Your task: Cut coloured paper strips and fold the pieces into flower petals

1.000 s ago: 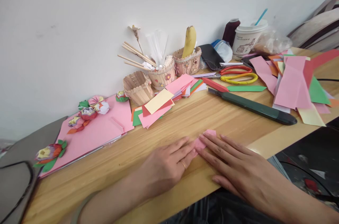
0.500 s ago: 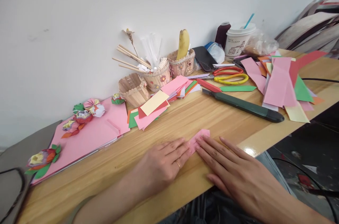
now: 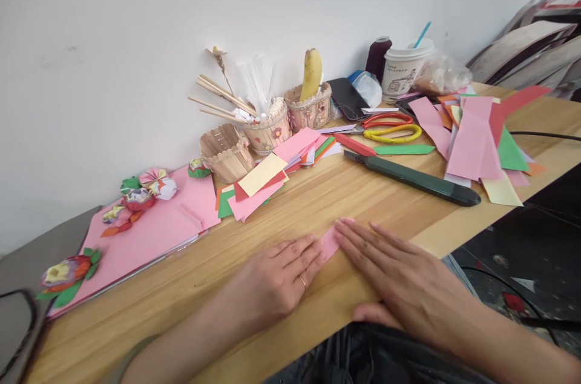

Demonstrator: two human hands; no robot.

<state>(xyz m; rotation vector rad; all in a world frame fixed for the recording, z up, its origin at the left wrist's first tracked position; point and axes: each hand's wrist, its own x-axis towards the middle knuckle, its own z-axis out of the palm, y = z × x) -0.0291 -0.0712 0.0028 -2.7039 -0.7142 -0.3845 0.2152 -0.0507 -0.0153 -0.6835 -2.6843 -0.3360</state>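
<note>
A small folded strip of pink paper point(image 3: 330, 243) lies flat on the wooden table point(image 3: 254, 251) between my hands. My left hand point(image 3: 284, 275) rests on the table, its fingertips on the strip's near left end. Flat and with fingers stretched, my right hand point(image 3: 390, 269) presses on the far right end and covers part of it. The thumb of that hand is spread towards the table's front edge. Beyond them lie a dark green cutter point(image 3: 413, 180) and a stack of coloured paper strips point(image 3: 263, 175).
Scissors point(image 3: 393, 132), a paper cup point(image 3: 403, 72), a black phone point(image 3: 348, 99) and a basket with a banana point(image 3: 309, 108) stand or lie along the back. Loose coloured papers point(image 3: 472, 142) are at right. Paper flowers point(image 3: 68, 275) sit on a pink sheet point(image 3: 158, 226) at left.
My right hand's fingers have slid over the far end of the pink strip and now cover more of it. My left hand has stayed on the near end. The view has shifted slightly.
</note>
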